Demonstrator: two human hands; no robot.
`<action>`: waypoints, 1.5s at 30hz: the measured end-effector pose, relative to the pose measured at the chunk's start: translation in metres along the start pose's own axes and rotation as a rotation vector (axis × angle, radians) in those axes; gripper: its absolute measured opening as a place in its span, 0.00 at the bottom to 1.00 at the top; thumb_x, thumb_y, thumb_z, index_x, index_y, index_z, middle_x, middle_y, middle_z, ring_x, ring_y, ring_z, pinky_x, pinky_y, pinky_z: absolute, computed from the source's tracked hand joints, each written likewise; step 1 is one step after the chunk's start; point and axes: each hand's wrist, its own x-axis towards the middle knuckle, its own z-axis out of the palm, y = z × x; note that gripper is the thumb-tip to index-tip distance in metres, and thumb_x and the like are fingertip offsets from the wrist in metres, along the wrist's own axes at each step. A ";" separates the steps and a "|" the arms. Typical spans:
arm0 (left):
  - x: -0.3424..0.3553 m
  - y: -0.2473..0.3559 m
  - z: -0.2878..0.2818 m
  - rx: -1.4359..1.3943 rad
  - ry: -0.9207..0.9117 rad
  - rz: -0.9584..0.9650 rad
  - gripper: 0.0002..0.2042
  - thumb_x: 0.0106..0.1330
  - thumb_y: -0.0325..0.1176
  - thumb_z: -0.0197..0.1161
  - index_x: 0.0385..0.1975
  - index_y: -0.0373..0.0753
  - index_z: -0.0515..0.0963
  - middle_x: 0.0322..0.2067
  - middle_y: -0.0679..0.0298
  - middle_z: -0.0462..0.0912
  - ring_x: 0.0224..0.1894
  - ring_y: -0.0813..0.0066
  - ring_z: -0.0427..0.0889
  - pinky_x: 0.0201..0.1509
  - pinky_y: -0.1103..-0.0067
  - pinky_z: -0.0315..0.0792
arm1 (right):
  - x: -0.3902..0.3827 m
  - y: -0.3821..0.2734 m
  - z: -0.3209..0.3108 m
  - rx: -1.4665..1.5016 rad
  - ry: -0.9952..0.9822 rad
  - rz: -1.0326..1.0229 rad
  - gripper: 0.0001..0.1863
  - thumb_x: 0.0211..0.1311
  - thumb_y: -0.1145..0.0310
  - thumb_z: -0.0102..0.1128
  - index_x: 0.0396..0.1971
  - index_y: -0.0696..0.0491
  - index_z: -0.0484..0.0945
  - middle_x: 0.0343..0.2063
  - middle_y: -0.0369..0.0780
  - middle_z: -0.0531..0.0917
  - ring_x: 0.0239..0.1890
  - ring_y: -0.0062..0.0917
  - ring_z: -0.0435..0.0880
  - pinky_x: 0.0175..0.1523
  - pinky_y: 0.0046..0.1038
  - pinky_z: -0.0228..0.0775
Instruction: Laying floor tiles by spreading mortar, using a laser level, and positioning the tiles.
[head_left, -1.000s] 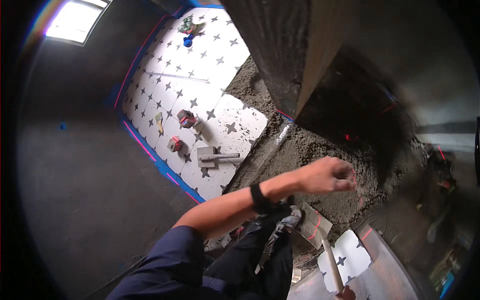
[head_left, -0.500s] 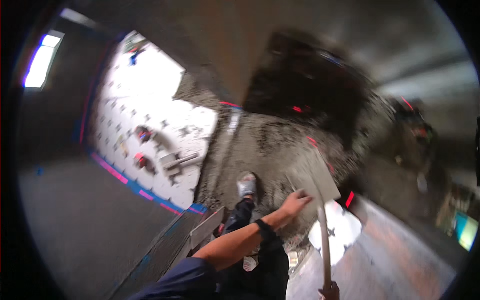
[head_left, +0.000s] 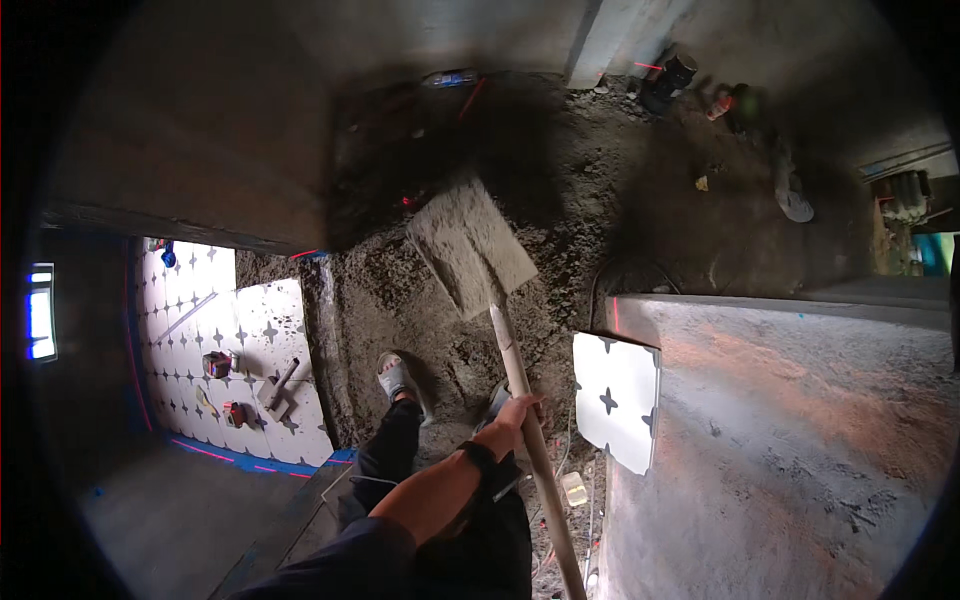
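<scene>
My left hand (head_left: 513, 420) is wrapped round the wooden shaft of a square-bladed shovel (head_left: 530, 440), with a dark band on the wrist. The shaft slants from the lower edge up to the flat blade (head_left: 472, 245), which is smeared grey and lies over the loose mortar mix (head_left: 420, 290) in front of my feet. No part of my right hand shows; the shaft's lower end runs out of the picture. Just right of the shaft, a white tile (head_left: 618, 400) with dark star shapes leans by the grey wall.
Laid patterned tiles (head_left: 215, 310) cover the left floor, with a rubber mallet (head_left: 280, 388) and small red-and-black tools (head_left: 217, 364) on them. A plastic bottle (head_left: 450, 78) lies at the far wall. A dark bucket-like thing (head_left: 680, 72) stands far right. Cables run beside the tile.
The shovel blade has swung left and away over the mortar. My left hand, blurred near the blade before, now grips the shaft. The other hand at the shaft's end has left the picture.
</scene>
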 end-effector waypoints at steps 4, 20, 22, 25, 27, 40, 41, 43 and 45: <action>0.028 -0.079 -0.001 0.062 0.111 -0.159 0.11 0.59 0.37 0.69 0.24 0.42 0.73 0.17 0.65 0.74 0.21 0.70 0.75 0.26 0.71 0.69 | -0.104 0.052 -0.002 0.134 -0.179 0.349 0.30 0.49 0.59 0.72 0.51 0.57 0.73 0.40 0.51 0.83 0.34 0.46 0.84 0.39 0.43 0.78; 0.102 -0.064 0.006 0.170 0.107 -0.191 0.12 0.63 0.38 0.67 0.23 0.39 0.77 0.20 0.65 0.76 0.21 0.71 0.77 0.28 0.70 0.73 | 0.041 -0.072 -0.081 0.155 -0.316 0.246 0.26 0.49 0.65 0.71 0.47 0.57 0.73 0.31 0.46 0.83 0.29 0.41 0.84 0.36 0.39 0.78; 0.176 0.035 0.003 0.132 0.140 -0.094 0.14 0.65 0.41 0.65 0.23 0.39 0.76 0.21 0.64 0.76 0.22 0.70 0.78 0.29 0.69 0.73 | 0.044 -0.072 -0.073 0.232 -0.351 0.238 0.25 0.49 0.66 0.71 0.47 0.57 0.73 0.30 0.46 0.83 0.28 0.40 0.83 0.36 0.39 0.78; 0.214 0.076 -0.001 0.383 0.218 -0.080 0.15 0.63 0.40 0.66 0.19 0.40 0.73 0.18 0.63 0.74 0.20 0.67 0.76 0.29 0.64 0.74 | 0.047 -0.063 -0.054 0.291 -0.316 0.214 0.23 0.48 0.69 0.70 0.45 0.57 0.73 0.26 0.43 0.80 0.25 0.37 0.82 0.33 0.37 0.77; 0.208 0.065 0.001 0.341 0.185 0.001 0.16 0.63 0.37 0.66 0.16 0.40 0.72 0.15 0.62 0.72 0.17 0.67 0.72 0.28 0.65 0.72 | 0.056 -0.057 -0.040 0.191 -0.194 0.184 0.20 0.48 0.73 0.68 0.41 0.57 0.72 0.19 0.39 0.76 0.19 0.32 0.79 0.27 0.34 0.76; 0.181 0.024 -0.028 0.438 0.361 0.059 0.19 0.64 0.34 0.66 0.12 0.35 0.72 0.16 0.59 0.75 0.19 0.68 0.74 0.27 0.65 0.68 | 0.106 -0.035 -0.022 0.091 -0.136 0.211 0.23 0.50 0.65 0.67 0.46 0.54 0.72 0.25 0.41 0.79 0.26 0.35 0.81 0.33 0.38 0.77; 0.172 0.016 -0.030 0.387 0.348 0.088 0.18 0.63 0.33 0.66 0.12 0.35 0.72 0.15 0.60 0.75 0.18 0.68 0.75 0.26 0.66 0.69 | 0.100 -0.030 -0.023 0.075 -0.147 0.209 0.23 0.50 0.64 0.67 0.46 0.54 0.72 0.25 0.41 0.79 0.27 0.35 0.81 0.34 0.38 0.77; 0.155 0.001 -0.034 0.351 0.326 0.112 0.18 0.62 0.32 0.66 0.11 0.34 0.72 0.14 0.60 0.75 0.17 0.69 0.75 0.25 0.66 0.69 | 0.093 -0.022 -0.026 0.046 -0.157 0.205 0.24 0.51 0.63 0.67 0.47 0.53 0.72 0.26 0.42 0.80 0.28 0.36 0.81 0.35 0.39 0.77; 0.141 -0.014 -0.041 0.368 0.379 0.125 0.17 0.60 0.32 0.68 0.11 0.35 0.73 0.14 0.61 0.75 0.15 0.70 0.75 0.23 0.68 0.70 | 0.089 -0.016 -0.033 0.010 -0.157 0.198 0.24 0.51 0.62 0.67 0.48 0.53 0.72 0.27 0.42 0.80 0.29 0.36 0.82 0.35 0.39 0.77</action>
